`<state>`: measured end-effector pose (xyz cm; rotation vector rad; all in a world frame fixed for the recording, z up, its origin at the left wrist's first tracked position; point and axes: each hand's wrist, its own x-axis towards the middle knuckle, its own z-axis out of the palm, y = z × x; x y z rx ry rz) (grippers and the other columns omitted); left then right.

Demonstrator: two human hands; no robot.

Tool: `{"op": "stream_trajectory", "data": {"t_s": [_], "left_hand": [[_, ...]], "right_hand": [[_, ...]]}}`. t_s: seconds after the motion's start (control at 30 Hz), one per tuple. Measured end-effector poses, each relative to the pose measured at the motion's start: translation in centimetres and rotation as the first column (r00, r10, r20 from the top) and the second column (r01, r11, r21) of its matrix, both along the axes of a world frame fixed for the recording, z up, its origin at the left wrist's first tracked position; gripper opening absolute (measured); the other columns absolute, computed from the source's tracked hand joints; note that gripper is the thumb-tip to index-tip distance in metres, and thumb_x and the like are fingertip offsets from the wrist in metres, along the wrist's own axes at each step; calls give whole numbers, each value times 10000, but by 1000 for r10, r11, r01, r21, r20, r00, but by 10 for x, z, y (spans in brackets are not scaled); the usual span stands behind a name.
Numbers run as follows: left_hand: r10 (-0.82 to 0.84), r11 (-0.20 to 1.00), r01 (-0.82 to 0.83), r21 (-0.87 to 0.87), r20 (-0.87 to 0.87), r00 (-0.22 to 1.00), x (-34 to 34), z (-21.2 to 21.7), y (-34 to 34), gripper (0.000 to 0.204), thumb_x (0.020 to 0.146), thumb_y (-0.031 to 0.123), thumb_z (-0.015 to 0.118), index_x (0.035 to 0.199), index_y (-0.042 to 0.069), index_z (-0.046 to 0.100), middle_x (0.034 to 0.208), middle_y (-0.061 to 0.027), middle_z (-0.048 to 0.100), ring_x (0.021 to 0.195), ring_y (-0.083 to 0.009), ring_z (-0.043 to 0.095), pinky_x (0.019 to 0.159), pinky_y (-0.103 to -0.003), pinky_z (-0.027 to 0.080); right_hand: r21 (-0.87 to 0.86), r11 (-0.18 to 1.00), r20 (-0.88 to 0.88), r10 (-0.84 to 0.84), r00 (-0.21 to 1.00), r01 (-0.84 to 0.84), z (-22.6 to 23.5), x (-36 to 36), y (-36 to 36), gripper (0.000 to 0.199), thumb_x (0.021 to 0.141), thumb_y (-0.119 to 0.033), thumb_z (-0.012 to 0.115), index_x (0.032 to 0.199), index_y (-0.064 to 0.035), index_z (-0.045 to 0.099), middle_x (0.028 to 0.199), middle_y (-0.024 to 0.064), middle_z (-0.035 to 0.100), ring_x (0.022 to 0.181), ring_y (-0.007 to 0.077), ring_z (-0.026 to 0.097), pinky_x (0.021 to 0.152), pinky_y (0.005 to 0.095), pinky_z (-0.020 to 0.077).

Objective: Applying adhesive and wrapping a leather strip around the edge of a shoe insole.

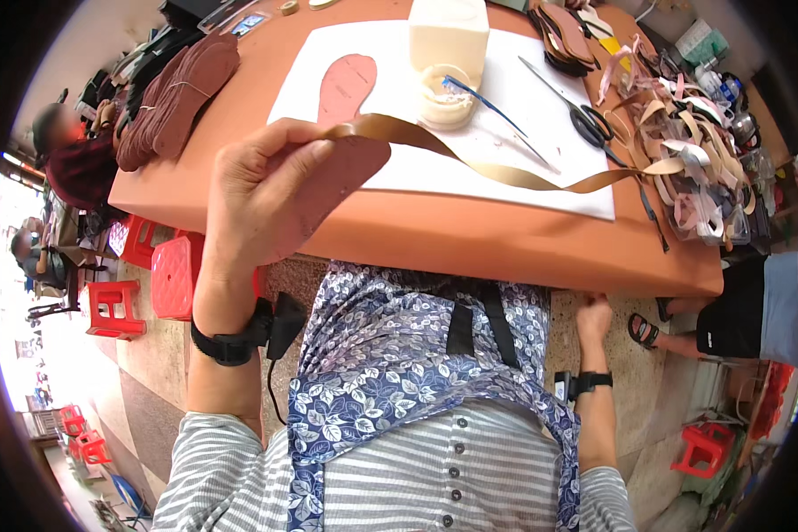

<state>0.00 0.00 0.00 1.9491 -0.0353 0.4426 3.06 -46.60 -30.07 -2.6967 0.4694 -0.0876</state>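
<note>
My left hand [262, 182] is raised over the table's near edge, thumb and fingers closed. It pinches one end of a tan-brown strap [505, 176] and also grips a reddish-brown shoe insole [350, 173] below it. The strap runs across to the right, reaching the tangle of strips there. Another pink insole [346, 82] lies flat on the white sheet [559, 191], just beyond my left hand. My right hand [594, 321] is low by the front edge on the right, its fingers curled in; whatever they may hold is hidden.
On the sheet stand a cream container [448, 40] and an open pot [445, 97] with a blue-handled brush [496, 111]; scissors [590, 124] lie right. Bundled insoles [177, 97] fill the left, loose strips [683, 168] the right. Red stools [177, 275] and other people are around the table.
</note>
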Motion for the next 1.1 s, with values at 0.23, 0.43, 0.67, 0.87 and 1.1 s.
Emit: {"op": "stream_trajectory", "data": {"t_s": [0.23,0.43,0.67,0.87,1.1], "left_hand": [[4,1000,-2,25,-69,998,-3,-14,-17,117,912,72,672,984,-12,706,780,-45,700,755,-74,621,698,-252,509],[-107,976,118,183,-67,992,-10,-13,-34,98,896,71,688,959,-4,689,791,-130,685,703,-206,654,678,-323,516],[-143,966,141,218,-6,990,-12,-9,-41,85,896,64,683,954,2,678,809,-145,667,730,-263,668,669,-341,517],[-169,956,148,252,64,984,-10,-14,-41,114,880,36,687,989,19,659,847,-148,656,766,-332,663,672,-377,520],[-176,951,156,266,55,983,-1,-25,-37,105,874,29,677,977,36,659,846,-131,637,773,-331,651,656,-402,510]], "right_hand": [[410,890,-120,268,956,-198,44,-30,-9,257,913,-172,615,800,53,665,625,157,625,547,236,595,577,358,483],[478,711,333,397,855,-516,156,-29,84,165,954,-99,623,857,33,638,658,62,595,563,116,557,544,281,446],[-11,601,658,606,447,-799,240,-13,144,327,827,-81,748,1123,9,642,1095,171,643,968,322,641,807,355,508],[-10,480,596,707,380,-877,248,9,181,592,822,-201,772,1337,-16,548,1233,175,610,1114,353,600,987,433,421],[481,333,442,707,553,-811,277,27,205,550,869,-210,753,1355,-36,564,1048,122,686,991,225,630,904,355,478]]}}
